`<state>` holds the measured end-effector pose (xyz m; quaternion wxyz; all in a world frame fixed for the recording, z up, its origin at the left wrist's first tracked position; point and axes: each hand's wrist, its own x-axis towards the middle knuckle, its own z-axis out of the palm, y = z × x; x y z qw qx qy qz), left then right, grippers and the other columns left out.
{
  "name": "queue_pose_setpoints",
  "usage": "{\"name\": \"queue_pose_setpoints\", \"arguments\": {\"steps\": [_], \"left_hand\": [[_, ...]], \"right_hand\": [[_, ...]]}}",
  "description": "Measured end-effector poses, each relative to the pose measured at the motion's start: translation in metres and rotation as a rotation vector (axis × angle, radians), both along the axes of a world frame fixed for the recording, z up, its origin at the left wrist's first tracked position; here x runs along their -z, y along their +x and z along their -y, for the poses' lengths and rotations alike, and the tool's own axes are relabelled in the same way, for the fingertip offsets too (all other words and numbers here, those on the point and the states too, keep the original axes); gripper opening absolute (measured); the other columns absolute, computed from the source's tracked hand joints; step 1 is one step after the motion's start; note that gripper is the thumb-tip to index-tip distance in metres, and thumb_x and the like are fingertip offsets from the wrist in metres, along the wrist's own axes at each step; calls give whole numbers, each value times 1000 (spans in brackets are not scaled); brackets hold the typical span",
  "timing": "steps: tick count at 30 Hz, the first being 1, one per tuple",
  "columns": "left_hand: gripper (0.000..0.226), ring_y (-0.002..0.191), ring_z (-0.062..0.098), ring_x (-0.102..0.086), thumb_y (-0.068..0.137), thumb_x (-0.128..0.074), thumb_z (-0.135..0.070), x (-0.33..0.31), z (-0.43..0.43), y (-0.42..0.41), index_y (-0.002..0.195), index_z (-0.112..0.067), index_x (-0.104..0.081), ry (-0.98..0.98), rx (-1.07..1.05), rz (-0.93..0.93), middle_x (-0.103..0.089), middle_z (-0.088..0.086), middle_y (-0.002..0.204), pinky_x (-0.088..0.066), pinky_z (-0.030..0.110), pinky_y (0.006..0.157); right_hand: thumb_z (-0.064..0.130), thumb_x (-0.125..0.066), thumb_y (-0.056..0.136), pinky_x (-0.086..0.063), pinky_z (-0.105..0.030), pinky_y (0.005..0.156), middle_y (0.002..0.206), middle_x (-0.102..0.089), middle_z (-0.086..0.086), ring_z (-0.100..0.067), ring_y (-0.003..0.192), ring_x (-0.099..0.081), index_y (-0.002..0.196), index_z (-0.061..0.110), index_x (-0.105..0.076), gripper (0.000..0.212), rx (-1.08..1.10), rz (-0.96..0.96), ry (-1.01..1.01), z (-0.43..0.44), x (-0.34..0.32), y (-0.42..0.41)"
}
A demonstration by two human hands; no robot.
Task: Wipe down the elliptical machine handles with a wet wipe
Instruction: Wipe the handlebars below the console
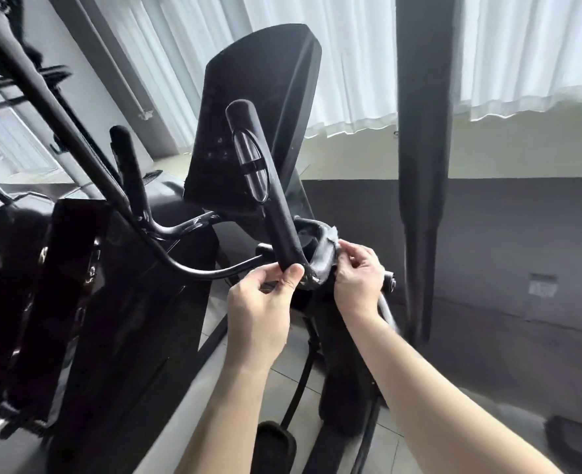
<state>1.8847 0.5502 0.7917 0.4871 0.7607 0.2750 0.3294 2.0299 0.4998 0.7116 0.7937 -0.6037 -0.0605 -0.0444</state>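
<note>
White sheer curtains (pixel 351 63) are hung across the back of the room, above a dark grey wall panel (pixel 522 234) and a pale tiled floor (pixel 282 381). Most of the view is filled by the black elliptical machine (pixel 111 302). Its tall black foam-covered moving handle (pixel 419 131) is seen upright at the right, and the matching left moving handle (pixel 26 63) slants across the upper left. Between them the tilted black console (pixel 248 97) is mounted, with a short black foam handle carrying an oval pulse sensor (pixel 248 165) in front of it and a second short handle (pixel 125 148) further left.

The grey-white wet wipe (pixel 323 258) is draped over the curved black bar (pixel 311 223) at the foot of the sensor handle. The left hand (pixel 262 309) is held at that foot, its grip closed with the thumb pressed forward; the wipe's lower end appears to be pinched there. The right hand (pixel 358 275) is placed just beside it, and the wipe's upper end is pinched between its thumb and fingertips.

The task is judged to be under way, with the bend below one short handle being worked. No wet sheen can be made out anywhere, so what has been cleaned cannot be told. The foam lengths and both tall handles may remain.
</note>
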Motion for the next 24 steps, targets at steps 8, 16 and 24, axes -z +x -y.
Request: {"name": "queue_pose_setpoints", "arguments": {"steps": [8,16,24], "left_hand": [[24,40,2,-47,78,-76,-59,-6,-10,-1,92,-40,-76,-24,44,-44,-55,-19,50,-33,19,44],[22,43,-1,-49,83,-79,-48,-14,-9,-4,89,-28,-79,-23,55,-91,-53,-21,50,-32,12,44],[24,43,19,-35,77,-79,-59,-21,-13,-6,88,-38,-77,-46,86,-122,-46,-9,46,-29,24,41]], "right_hand": [[12,-72,95,-55,-20,83,100,-72,5,-14,93,-72,92,32,-81,23,-138,126,128,21,-3,-33],[3,-73,87,-60,-31,78,74,-77,10,-9,76,-73,82,24,-79,23,-123,-76,49,-15,-34,35],[9,-69,97,-61,-26,82,91,-80,0,-10,81,-74,99,19,-80,15,-142,-242,100,-4,-3,27]]}}
